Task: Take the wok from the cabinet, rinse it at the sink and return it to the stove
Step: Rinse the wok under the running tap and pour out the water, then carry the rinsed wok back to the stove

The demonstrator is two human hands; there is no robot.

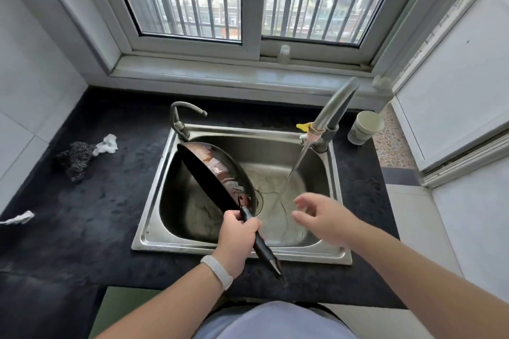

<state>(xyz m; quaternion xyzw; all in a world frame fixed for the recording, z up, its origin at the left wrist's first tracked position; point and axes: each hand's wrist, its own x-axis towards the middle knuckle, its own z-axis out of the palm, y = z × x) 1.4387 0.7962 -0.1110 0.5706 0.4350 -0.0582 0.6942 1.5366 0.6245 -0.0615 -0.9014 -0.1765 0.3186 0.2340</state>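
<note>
Over the stainless steel sink [334,252], set into the black table [91,215] under the window, you hold the dark round-bottomed wok [220,170] tipped steeply on its edge, its bowl facing left and its browned underside toward the water. Your left hand [238,239] is clenched around the wok's long black handle [260,242] just behind the bowl, a grip that probably gives you control of the tilt so rinse water can drain into the basin. Your right hand [323,216] is released, fingers spread, holding nothing, beside the thin stream [293,170] that falls from the tall steel tap [334,104] at the sink's far right corner. Judging by this, the rinse is under way and the stove step remains. A grey scouring pad [75,158] lies unused toward the table's left edge.
</note>
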